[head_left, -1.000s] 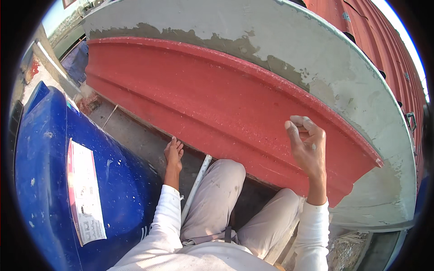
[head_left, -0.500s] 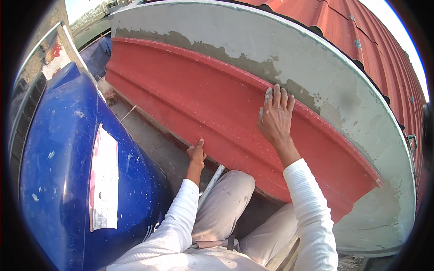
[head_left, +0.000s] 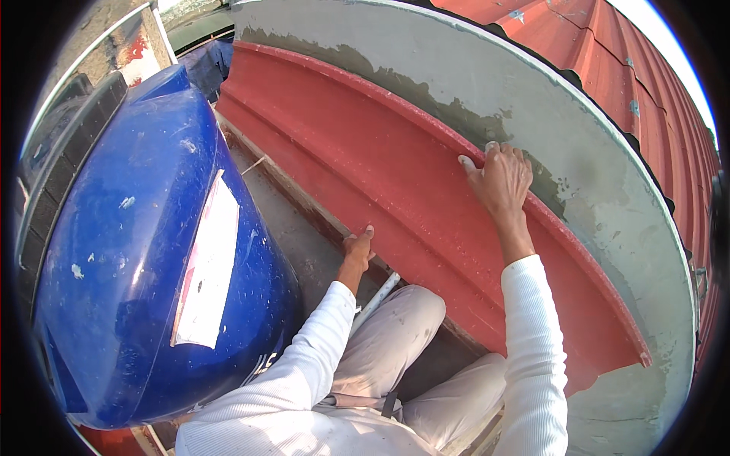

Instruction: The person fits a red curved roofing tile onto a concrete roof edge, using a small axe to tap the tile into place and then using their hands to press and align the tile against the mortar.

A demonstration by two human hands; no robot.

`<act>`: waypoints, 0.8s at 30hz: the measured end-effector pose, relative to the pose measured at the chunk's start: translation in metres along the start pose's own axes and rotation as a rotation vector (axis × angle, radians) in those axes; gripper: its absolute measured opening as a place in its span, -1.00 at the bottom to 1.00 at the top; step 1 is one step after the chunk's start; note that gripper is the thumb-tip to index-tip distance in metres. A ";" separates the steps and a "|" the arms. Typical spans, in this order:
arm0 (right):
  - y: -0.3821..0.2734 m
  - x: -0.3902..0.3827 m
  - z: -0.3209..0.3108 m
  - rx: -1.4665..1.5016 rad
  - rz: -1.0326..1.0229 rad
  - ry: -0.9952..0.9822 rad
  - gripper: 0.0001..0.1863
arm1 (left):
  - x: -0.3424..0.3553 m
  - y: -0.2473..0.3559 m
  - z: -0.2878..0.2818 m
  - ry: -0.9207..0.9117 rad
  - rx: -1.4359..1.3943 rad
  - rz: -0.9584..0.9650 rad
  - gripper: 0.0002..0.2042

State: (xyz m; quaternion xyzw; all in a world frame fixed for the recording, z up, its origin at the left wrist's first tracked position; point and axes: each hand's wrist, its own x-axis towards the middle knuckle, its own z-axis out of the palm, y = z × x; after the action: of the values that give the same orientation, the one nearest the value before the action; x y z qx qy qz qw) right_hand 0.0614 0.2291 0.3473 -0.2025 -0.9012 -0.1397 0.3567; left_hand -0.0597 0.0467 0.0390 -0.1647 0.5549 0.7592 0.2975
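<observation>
A long red metal roofing sheet (head_left: 365,156), creased lengthwise, leans against a grey plastered wall (head_left: 426,57). My left hand (head_left: 358,247) grips its lower edge, with the thumb on the face and the other fingers mostly hidden underneath. Higher up and to the right, my right hand (head_left: 502,175) is closed over the upper rim. Its fingers curl over the far side and the thumb lies apart along the rim. Pale dust marks the fingertips. Darker damp-looking patches show on the plaster just above the sheet.
At my left stands a big blue plastic tank (head_left: 129,251) bearing a white label (head_left: 209,262). A ribbed red roof (head_left: 608,68) rises beyond the wall. Beside my left knee is a pale pipe (head_left: 376,300). A wooden edge (head_left: 293,197) runs under the sheet.
My right hand has gone from lying nearly flat at the upper rim to curling around it. The view has shifted, so the sheet, tank and both hands appear farther right.
</observation>
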 end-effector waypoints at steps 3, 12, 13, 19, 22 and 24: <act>-0.015 0.011 -0.024 0.084 0.018 -0.058 -0.57 | 0.008 0.001 -0.009 -0.011 0.052 -0.053 -0.35; -0.014 0.019 -0.090 0.153 -0.012 0.064 -0.43 | -0.022 -0.004 -0.017 -0.338 -0.133 -0.011 -0.52; -0.010 0.020 -0.100 0.150 -0.009 0.073 -0.39 | -0.032 -0.008 -0.012 -0.328 -0.134 -0.028 -0.52; -0.002 0.022 -0.161 0.207 0.010 0.101 -0.54 | -0.083 -0.022 0.017 -0.657 -0.365 -0.013 -0.69; 0.008 0.033 -0.184 0.186 0.114 -0.033 -0.58 | -0.108 -0.029 0.034 -0.724 -0.385 -0.058 -0.74; 0.009 0.040 -0.200 0.146 0.137 -0.109 -0.56 | -0.121 -0.031 0.046 -0.742 -0.421 -0.059 -0.77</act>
State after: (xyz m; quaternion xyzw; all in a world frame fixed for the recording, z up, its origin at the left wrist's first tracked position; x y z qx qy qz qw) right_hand 0.1561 0.1691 0.5178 -0.2444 -0.9111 -0.0379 0.3297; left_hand 0.0568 0.0637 0.1012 0.0467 0.2382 0.8548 0.4586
